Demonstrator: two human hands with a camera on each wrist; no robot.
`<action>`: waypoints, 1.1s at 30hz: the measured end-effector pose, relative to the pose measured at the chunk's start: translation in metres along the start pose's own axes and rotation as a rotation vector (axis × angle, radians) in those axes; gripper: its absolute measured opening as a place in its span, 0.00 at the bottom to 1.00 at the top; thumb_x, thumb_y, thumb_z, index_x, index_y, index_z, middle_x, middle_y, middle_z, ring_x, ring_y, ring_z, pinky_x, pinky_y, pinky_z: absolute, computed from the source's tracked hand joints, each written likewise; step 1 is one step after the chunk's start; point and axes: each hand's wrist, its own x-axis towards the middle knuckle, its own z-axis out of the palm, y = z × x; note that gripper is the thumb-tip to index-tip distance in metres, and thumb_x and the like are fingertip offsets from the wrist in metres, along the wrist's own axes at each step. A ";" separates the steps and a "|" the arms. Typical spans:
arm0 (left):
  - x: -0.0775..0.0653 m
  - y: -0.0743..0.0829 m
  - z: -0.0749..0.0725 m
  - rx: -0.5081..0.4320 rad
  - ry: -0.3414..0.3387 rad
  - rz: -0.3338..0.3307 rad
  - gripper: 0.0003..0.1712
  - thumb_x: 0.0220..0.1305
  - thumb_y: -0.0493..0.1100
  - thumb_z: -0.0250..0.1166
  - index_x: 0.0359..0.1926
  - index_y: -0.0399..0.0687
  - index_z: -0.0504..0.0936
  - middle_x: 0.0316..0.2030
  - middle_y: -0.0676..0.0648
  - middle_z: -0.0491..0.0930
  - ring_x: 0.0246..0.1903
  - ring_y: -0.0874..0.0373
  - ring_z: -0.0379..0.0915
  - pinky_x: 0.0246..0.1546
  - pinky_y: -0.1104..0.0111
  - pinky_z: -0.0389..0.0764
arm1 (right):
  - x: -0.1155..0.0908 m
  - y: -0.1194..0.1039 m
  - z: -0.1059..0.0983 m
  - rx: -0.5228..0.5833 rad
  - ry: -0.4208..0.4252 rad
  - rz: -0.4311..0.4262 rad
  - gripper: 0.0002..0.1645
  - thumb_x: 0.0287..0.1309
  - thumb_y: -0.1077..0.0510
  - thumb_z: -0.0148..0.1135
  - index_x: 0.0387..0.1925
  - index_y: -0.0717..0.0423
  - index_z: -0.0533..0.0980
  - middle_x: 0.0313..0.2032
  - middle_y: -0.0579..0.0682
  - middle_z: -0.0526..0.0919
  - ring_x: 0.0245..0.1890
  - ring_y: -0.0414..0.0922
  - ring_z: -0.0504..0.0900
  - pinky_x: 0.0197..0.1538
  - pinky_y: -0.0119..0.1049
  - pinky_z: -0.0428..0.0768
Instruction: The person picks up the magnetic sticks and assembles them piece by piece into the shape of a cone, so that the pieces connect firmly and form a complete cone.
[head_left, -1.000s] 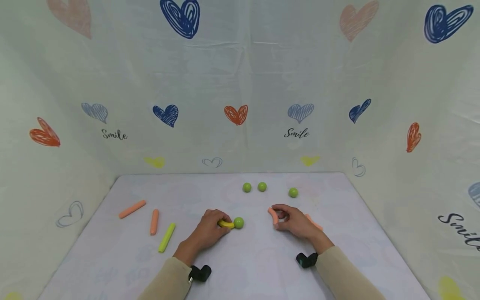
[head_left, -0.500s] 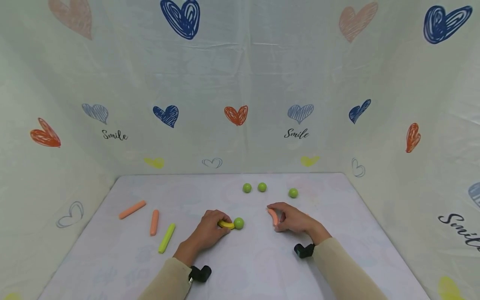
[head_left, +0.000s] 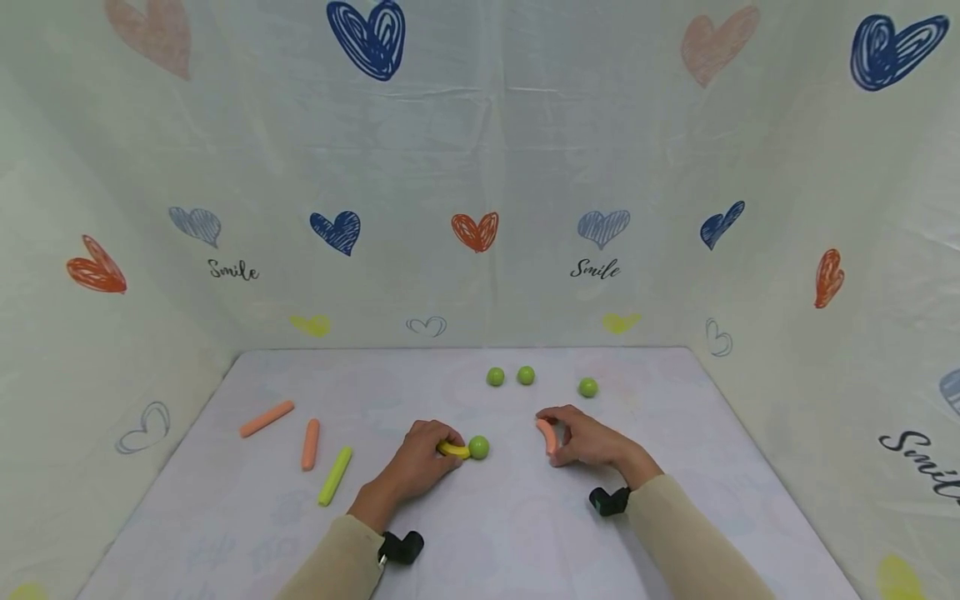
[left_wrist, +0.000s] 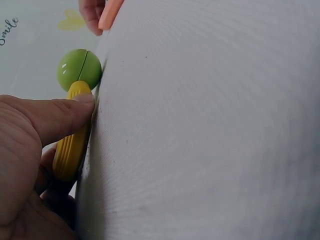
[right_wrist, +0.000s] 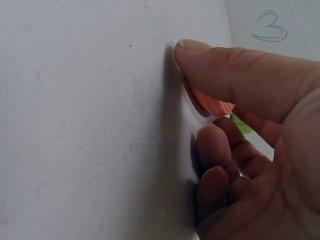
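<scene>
My left hand (head_left: 424, 455) pinches a yellow, curved, ridged piece (left_wrist: 70, 152) between thumb and fingers, low over the table. One end of that piece meets a green ball (left_wrist: 79, 70) with a seam line across it; the same ball (head_left: 478, 447) shows just right of the hand in the head view. To the right, my right hand (head_left: 592, 439) pinches a curved orange piece (head_left: 547, 437) by its two ends, close to the tabletop. In the right wrist view the thumb covers most of this orange piece (right_wrist: 212, 103), and the other fingers curl beneath.
Three green balls (head_left: 526, 376) lie near the table's back edge. On the left are two orange sticks (head_left: 310, 445) and a yellow-green stick (head_left: 334, 476). A white sheet (head_left: 405, 275) printed with hearts surrounds the white table (head_left: 480, 533).
My right forearm has shifted slightly forward and left, and another orange piece seen beside that hand is now hidden behind it. The left hand keeps its hold on the yellow piece.
</scene>
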 end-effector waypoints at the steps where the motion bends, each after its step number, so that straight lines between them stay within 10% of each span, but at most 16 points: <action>1: 0.000 0.000 0.000 -0.006 -0.002 -0.004 0.08 0.66 0.41 0.74 0.44 0.57 0.85 0.47 0.56 0.80 0.58 0.53 0.68 0.60 0.52 0.74 | 0.000 0.000 0.000 0.002 -0.002 0.002 0.44 0.53 0.61 0.79 0.71 0.52 0.72 0.62 0.53 0.74 0.42 0.45 0.75 0.45 0.35 0.74; 33: -0.002 0.004 0.003 0.004 -0.011 0.026 0.08 0.66 0.40 0.75 0.42 0.59 0.86 0.51 0.53 0.80 0.60 0.48 0.69 0.64 0.46 0.70 | -0.005 -0.004 0.041 0.235 0.321 0.056 0.46 0.56 0.59 0.79 0.73 0.53 0.67 0.57 0.52 0.79 0.43 0.42 0.76 0.45 0.31 0.75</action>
